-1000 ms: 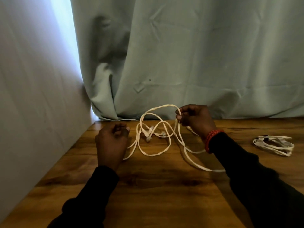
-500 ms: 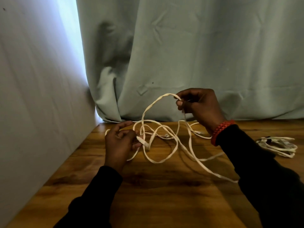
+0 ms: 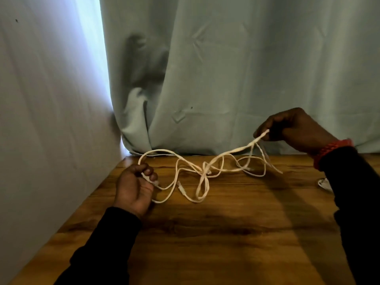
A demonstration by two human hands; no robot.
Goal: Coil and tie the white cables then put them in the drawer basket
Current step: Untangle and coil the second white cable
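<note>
Head view: a pale green curtain hangs behind a wooden worktop, with a light wall beside the left hand. The left hand rests low on the worktop, fingers curled round one stretch of the white cable, a plug end poking out by its fingertips. The right hand is raised above the worktop, well apart from the left, pinching a doubled loop of the same cable between thumb and fingers. Between the hands the cable sags in loose tangled loops, partly lying on the worktop, partly hanging. A red bracelet sits on the right wrist. Just beyond the right sleeve a bit of a second white bundle shows, mostly hidden
</note>
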